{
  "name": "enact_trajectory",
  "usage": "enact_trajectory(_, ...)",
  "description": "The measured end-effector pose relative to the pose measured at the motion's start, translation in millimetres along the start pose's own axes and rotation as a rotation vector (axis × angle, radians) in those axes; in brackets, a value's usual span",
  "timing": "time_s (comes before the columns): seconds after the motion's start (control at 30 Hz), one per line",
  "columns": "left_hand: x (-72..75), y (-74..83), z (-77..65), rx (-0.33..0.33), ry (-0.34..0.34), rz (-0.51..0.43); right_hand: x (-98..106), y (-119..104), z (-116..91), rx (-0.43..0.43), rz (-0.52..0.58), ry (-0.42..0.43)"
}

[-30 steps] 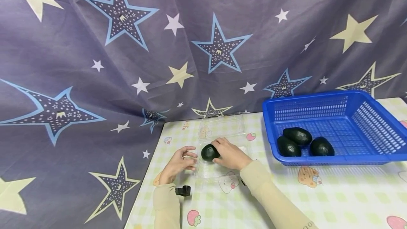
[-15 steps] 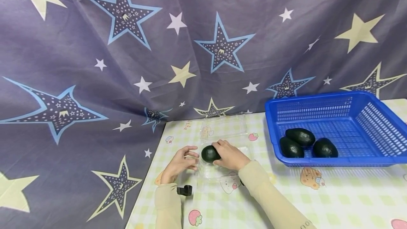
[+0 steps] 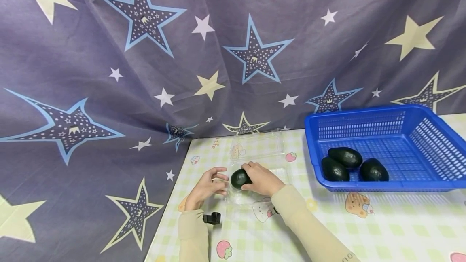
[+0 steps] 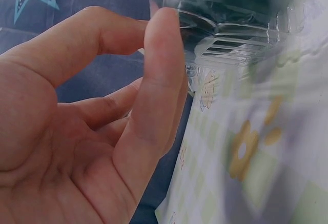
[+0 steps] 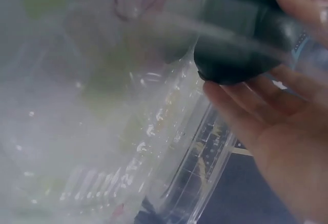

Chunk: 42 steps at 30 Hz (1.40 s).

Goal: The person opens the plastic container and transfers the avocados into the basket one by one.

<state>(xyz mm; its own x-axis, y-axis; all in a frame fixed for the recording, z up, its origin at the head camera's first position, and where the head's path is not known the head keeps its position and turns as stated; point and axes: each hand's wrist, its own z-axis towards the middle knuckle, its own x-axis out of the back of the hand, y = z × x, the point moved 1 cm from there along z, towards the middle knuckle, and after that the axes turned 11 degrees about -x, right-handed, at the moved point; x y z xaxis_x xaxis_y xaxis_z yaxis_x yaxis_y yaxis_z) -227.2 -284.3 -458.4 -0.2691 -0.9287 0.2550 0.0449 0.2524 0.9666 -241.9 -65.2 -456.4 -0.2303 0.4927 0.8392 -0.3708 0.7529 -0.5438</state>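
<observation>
A dark green avocado (image 3: 239,179) sits at the left side of a clear plastic clamshell box (image 3: 242,198), whose lid (image 3: 259,145) lies folded back behind it. My right hand (image 3: 265,180) grips the avocado from its right side, fingers over the far side and thumb at the near side. In the right wrist view the avocado (image 5: 236,39) shows between thumb and fingers. My left hand (image 3: 206,186) is at the box's left wall with loosely bent fingers. The left wrist view shows its fingertips (image 4: 163,29) at the clear wall.
A blue plastic basket (image 3: 418,184) stands on the right with three avocados (image 3: 345,157) in its left part. A checked tablecloth (image 3: 276,233) covers the table. A starry curtain (image 3: 174,92) hangs behind and on the left.
The avocado and right hand have shifted very slightly nearer within the box. The left hand stays by the box's left wall. The whole head view has drifted a little.
</observation>
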Motion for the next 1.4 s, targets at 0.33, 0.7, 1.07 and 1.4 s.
enact_trajectory(0.33,0.2,-0.4,-0.7,0.002,-0.003,-0.002,0,2,-1,0.034,0.003,0.037)
enact_trajectory(0.7,2.0,-4.7,0.1,-0.001,-0.008,0.000,14,7,-9,0.066,-0.011,0.069)
enact_trajectory(1.07,2.8,-6.3,2.5,-0.013,-0.015,0.012,40,11,-23,0.171,-0.016,0.190)
enact_trajectory(1.4,2.3,-4.3,1.7,-0.011,-0.016,0.014,69,13,-37,0.133,-0.059,0.245)
